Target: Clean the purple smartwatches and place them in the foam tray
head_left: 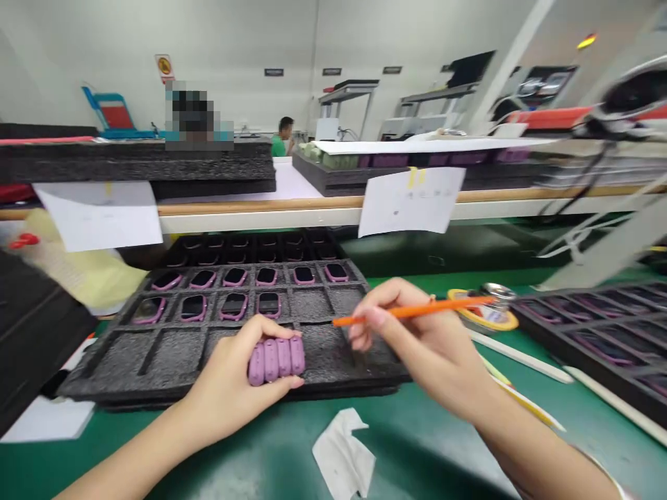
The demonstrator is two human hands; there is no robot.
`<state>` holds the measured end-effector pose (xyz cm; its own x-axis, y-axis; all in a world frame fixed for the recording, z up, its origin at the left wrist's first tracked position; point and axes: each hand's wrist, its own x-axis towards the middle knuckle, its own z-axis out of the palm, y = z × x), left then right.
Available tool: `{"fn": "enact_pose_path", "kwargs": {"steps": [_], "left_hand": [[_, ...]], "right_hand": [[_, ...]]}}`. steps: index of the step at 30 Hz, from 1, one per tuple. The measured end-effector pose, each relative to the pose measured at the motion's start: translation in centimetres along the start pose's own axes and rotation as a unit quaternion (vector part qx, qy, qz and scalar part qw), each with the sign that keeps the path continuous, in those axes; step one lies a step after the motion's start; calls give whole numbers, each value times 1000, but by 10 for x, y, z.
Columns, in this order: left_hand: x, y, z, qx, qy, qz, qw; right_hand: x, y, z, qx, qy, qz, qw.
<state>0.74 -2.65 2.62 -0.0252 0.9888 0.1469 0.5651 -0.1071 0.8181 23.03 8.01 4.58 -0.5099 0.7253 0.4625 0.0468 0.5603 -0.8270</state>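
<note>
My left hand (255,371) is closed around a row of several purple watch cases (277,360), pressed side by side. It is over the front compartments of a black foam tray (125,351). More purple watch cases with dark faces (234,305) lie in the tray's back and middle rows. My right hand (406,326) pinches a thin orange stick (438,307) above the tray's right side. The stick lies nearly level, its narrow end pointing left toward the watch cases. Part of the tray's front right is hidden behind my right hand.
A crumpled white cloth (344,455) lies on the green table (281,451). At right are a second foam tray (599,326), pale sticks (521,355) and a yellow tape roll (484,319). A shelf (260,221) with hanging paper crosses behind; people sit beyond it.
</note>
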Motion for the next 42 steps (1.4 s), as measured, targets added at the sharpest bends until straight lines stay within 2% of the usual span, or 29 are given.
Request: {"fn": "enact_pose_path", "kwargs": {"steps": [1,3,6,8,13,17,25,30,34,42], "left_hand": [[0,2,0,0,-1,-4,1000],[0,4,-1,-3,-3,-15,1000],[0,5,-1,-20,-8,-35,999],[1,5,-1,-29,-12,-40,999],[3,5,-1,-58,-18,-41,997],[4,7,-2,-74,-20,-38,996],[5,9,-4,-76,-21,-67,995],[6,11,-4,-96,-30,-75,992],[6,11,-5,-100,-30,-94,990],[7,10,-4,-115,-31,-88,989]], "right_hand": [[-2,-6,16,46,-44,-27,998],[-5,-9,39,96,-81,-55,991],[-6,3,58,129,-69,-68,987],[-7,12,63,141,-61,-88,984],[-11,21,66,94,-56,-200,974],[-11,23,67,57,-72,-238,967],[-11,25,71,97,-34,-213,972],[-12,24,72,88,-51,-227,969],[-11,24,72,96,-30,-203,974],[-7,23,74,106,-22,-172,979]]}}
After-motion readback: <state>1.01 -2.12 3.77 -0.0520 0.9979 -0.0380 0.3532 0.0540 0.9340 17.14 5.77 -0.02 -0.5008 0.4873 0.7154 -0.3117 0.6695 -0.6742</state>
